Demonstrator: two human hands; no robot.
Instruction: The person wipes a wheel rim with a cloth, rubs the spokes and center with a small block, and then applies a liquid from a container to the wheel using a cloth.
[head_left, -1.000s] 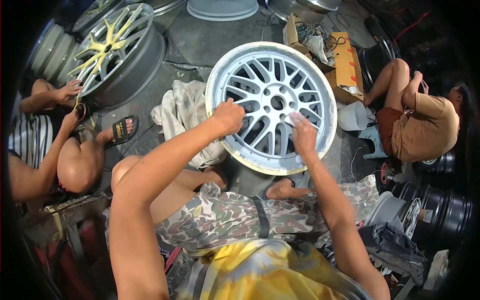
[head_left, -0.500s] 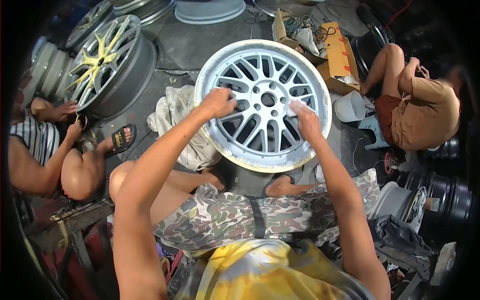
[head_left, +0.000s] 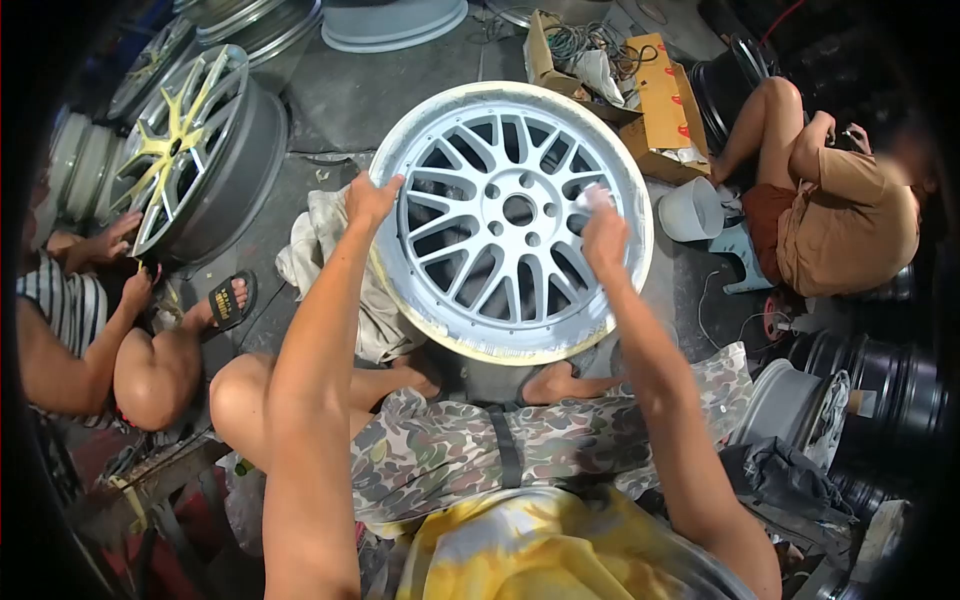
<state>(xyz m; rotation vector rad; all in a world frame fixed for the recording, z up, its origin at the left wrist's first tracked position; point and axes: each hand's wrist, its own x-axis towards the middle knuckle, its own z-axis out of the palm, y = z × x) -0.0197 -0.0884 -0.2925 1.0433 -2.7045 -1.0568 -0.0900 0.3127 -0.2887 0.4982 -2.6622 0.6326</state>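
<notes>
A light-grey multi-spoke wheel rim point(head_left: 518, 180) lies face up in front of my knees, its outer lip edged in cream. My left hand point(head_left: 372, 200) grips that lip on the left side, the thumb resting on top. Over the right-hand spokes is my right hand point(head_left: 606, 238), slightly blurred, closed on a small white pad point(head_left: 592, 199). Whether the pad is paper or cloth I cannot make out. Under the rim's left edge bunches a beige cloth point(head_left: 312, 250).
At left, a person's hands work at a grey rim with yellow spokes point(head_left: 170, 146). Another person point(head_left: 845, 215) sits at right beside a white bucket point(head_left: 690, 211). A cardboard box point(head_left: 668, 95) holding cables stands behind. More rims point(head_left: 393, 22) line the back.
My left hand has moved from the spokes outward to the rim's left lip and taken hold. The right hand, with the white pad, has shifted slightly over the right spokes.
</notes>
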